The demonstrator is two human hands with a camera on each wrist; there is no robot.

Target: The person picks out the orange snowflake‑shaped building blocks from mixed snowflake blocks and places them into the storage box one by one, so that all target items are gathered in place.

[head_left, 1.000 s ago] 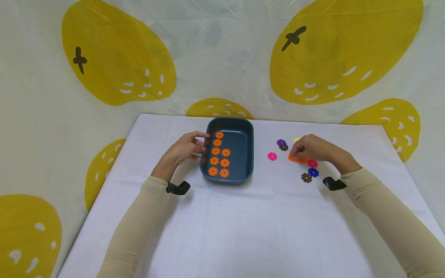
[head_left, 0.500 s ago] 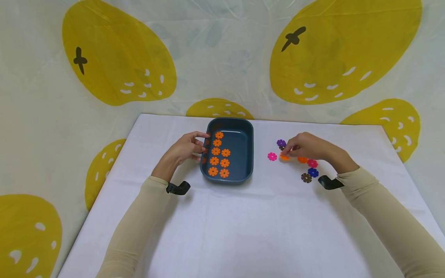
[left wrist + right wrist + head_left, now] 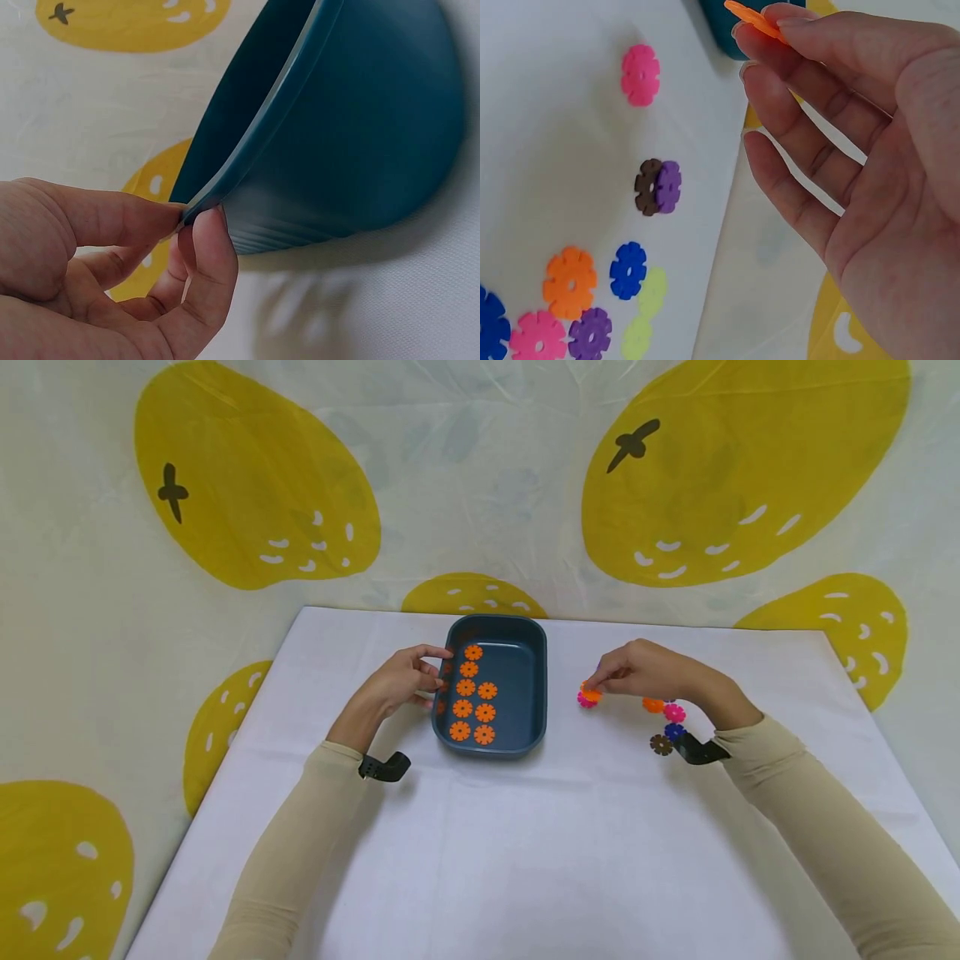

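Note:
My left hand pinches the left rim of a dark blue rectangular tub between thumb and fingers, plainly seen in the left wrist view. Inside the tub lie several orange flower-shaped discs in two columns toward its left side. Right of the tub, my right hand pinches one orange notched disc between thumb and index finger, the other fingers loosely spread. That disc is raised off the table, over a pink disc in the head view.
Loose discs lie on the white cloth: an orange one, a blue one, yellow ones, and a brown one overlapping a purple one. Nearer the front is another brown disc. A lemon-printed cloth hangs behind the table.
My right hand has lifted an orange disc from the loose group and carried it left toward the tub. My left hand stays at the tub's rim.

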